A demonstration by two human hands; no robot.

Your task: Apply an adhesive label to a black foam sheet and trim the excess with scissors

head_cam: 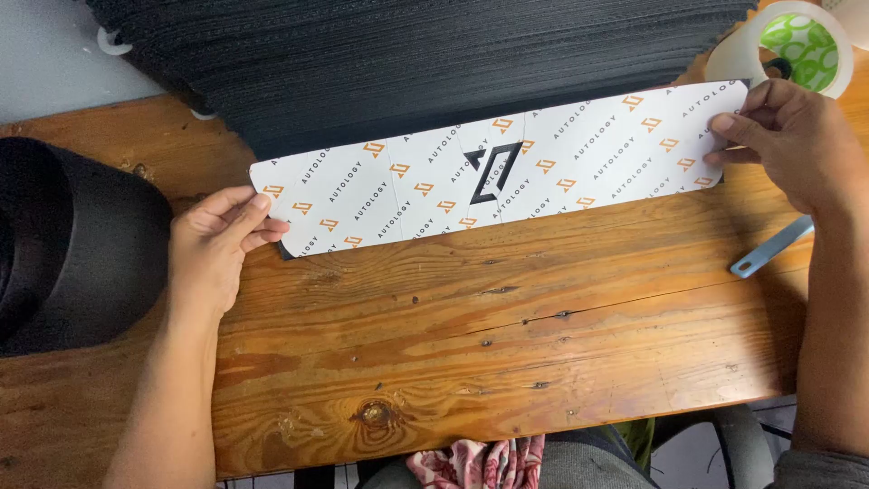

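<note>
I see the wooden desk (471, 335) first: broad varnished planks, knotted and cracked along the grain. Behind it rises a big stack of black sheets (425, 63), thin, ribbed at the edges, piled deep. At the far left sits a black rolled mat (72, 254), matte and rounded.

Across the middle lies the long strip (507, 167), a flat rectangular panel with a white printed backing patterned in small orange marks and a dark angular emblem at its centre; a dark layer shows under its ends. It rests slantwise on the desk, its upper edge against the stack.

My left hand (213, 249) pinches the strip's left end, its grip closed on that corner. My right hand (792, 145) holds the right end the same way, fingertips on the white face. I judge this to be the squaring-up step; whatever follows calls for both ends held level.

Smaller things: a tape roll (801, 45) behind the right hand, and a pale blue handle (769, 249) beside the right wrist.
</note>
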